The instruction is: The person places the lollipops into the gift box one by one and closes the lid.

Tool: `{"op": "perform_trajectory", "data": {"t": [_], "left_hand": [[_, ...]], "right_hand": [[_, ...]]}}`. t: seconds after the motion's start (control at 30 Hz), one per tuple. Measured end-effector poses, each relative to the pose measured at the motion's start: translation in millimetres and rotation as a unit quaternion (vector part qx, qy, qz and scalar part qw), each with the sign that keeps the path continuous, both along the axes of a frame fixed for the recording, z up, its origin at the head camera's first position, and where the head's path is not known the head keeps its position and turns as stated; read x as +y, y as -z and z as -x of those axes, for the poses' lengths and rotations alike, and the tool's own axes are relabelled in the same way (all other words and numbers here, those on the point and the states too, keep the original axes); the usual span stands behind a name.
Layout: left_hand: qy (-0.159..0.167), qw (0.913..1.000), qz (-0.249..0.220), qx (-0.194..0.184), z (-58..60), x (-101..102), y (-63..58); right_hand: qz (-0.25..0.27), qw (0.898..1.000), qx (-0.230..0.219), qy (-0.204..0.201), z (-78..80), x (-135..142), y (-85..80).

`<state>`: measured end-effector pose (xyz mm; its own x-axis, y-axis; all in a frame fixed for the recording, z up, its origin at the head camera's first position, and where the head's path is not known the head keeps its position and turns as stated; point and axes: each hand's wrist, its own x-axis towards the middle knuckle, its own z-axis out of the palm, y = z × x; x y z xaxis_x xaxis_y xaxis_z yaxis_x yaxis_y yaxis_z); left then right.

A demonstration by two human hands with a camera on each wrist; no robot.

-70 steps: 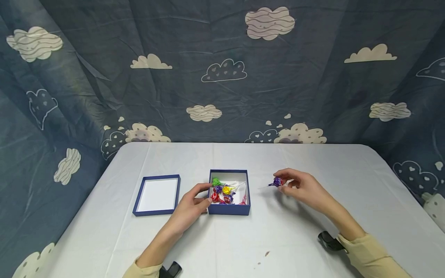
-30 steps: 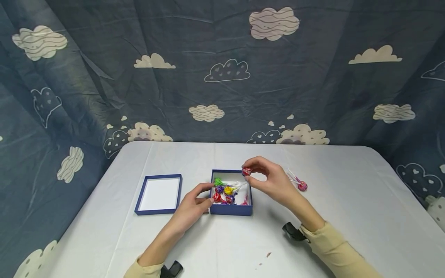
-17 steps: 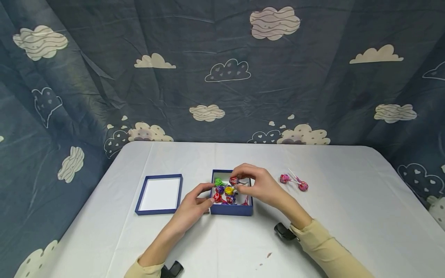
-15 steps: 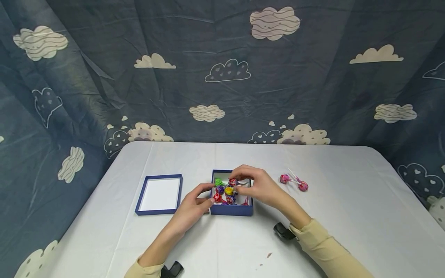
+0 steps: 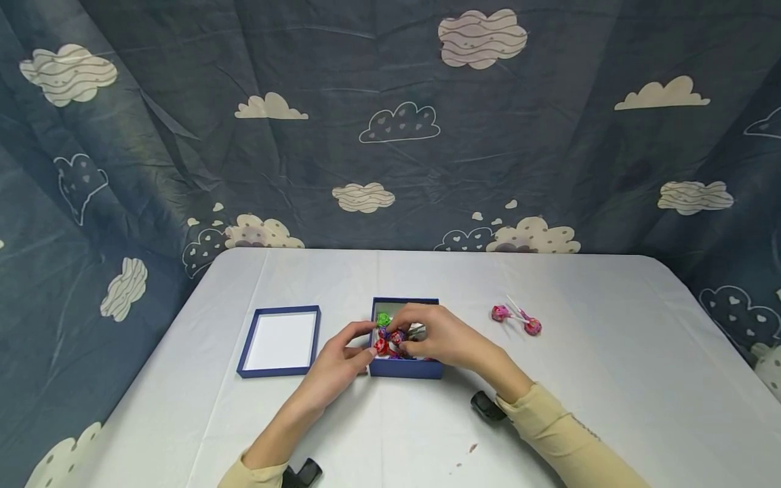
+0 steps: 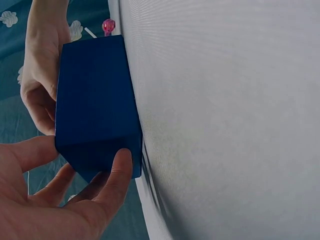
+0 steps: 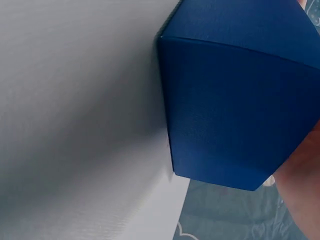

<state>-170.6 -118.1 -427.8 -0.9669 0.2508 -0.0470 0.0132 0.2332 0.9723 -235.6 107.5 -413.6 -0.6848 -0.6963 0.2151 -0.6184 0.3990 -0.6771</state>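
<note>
My right hand [image 5: 442, 335] reaches into an open blue box [image 5: 405, 368] and pinches a red-and-purple wrapped lollipop [image 5: 397, 337] between thumb and fingers. More wrapped lollipops lie in the box: a green one [image 5: 383, 318] at the back left and a red one [image 5: 381, 346] near the left wall. The right hand covers the rest of the box's inside. At the left wall, my left hand [image 5: 338, 359] holds the box with its fingertips. In the left wrist view, those fingers [image 6: 120, 170] are against the box's side. The right wrist view shows mostly the box's outer wall [image 7: 235, 110].
Left of the box lies its blue-edged lid [image 5: 277, 342], white inside facing up. Two pink lollipops, one [image 5: 500, 313] beside the other [image 5: 533, 327], lie to the right on the white-covered table [image 5: 579, 298]. A dark cloud-print cloth [image 5: 293, 176] hangs behind.
My right hand has carried the lollipop leftward from the table's right side, over the rim and down into the box. The yellow lollipop is now hidden. My left hand stays on the box.
</note>
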Motion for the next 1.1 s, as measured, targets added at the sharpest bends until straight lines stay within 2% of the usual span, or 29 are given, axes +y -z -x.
{"op": "perform_trajectory", "data": {"t": [0.13,0.3,0.5,0.73,0.97,1.1], "left_hand": [[0.001,1.0,-0.002,0.001,-0.2,0,-0.5],[0.002,1.0,-0.003,-0.001,-0.8,0,-0.1],[0.002,1.0,-0.002,-0.003,-1.3,1,-0.5],[-0.002,1.0,0.0,-0.003,-1.2,2,-1.4],[-0.006,1.0,0.003,-0.007,-1.2,3,-1.4],[-0.007,0.9999,0.006,-0.005,-1.2,3,-1.5]], "right_hand": [[-0.009,1.0,0.003,0.001,-1.2,-1,-0.6],[-0.007,1.0,-0.016,0.004,-2.0,0,0.5],[0.019,0.999,-0.034,0.013,-5.1,4,-1.7],[0.046,0.997,-0.041,0.044,-8.8,15,-6.8],[0.068,0.996,-0.001,0.053,-13.8,30,-16.7],[0.064,0.995,0.027,0.072,-16.1,41,-20.0]]}}
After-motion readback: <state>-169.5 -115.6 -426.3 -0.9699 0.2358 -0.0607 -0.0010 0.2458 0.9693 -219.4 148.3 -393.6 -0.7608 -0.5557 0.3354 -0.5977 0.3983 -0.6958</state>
